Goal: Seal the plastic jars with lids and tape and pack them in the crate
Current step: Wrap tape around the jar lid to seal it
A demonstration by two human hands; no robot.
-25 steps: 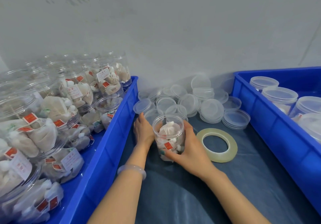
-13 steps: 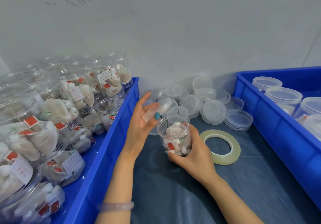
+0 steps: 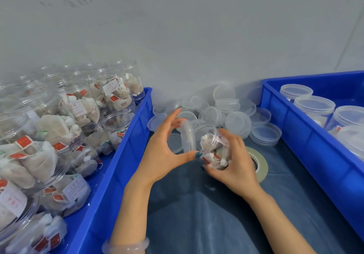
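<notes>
Grey wall [image 3: 177, 36] backs the desk, which is covered in a dark blue-grey sheet [image 3: 197, 214]. Your right hand [image 3: 234, 167] is curled round the plastic jar [image 3: 213, 147] above the middle of the desk, fingers over the top and thumb beneath. The jar is packed with tea bags and tipped so its open mouth faces left. Your left hand [image 3: 163, 155], a pale bracelet [image 3: 126, 246] on its wrist, pinches a clear lid [image 3: 188, 137] by the rim between thumb and fingertips. The lid stands on edge right at the jar's mouth; you cannot tell whether the two touch. A tape roll [image 3: 260, 165] lies flat on the sheet just behind your right hand, partly hidden by it. Loose lids [image 3: 226, 113] are heaped along the desk's far edge against the wall. At the left edge a blue crate [image 3: 126, 165] holds filled, uncapped jars [image 3: 59, 127]. At the right edge a second blue crate [image 3: 307, 145] holds capped jars [image 3: 314, 105].
</notes>
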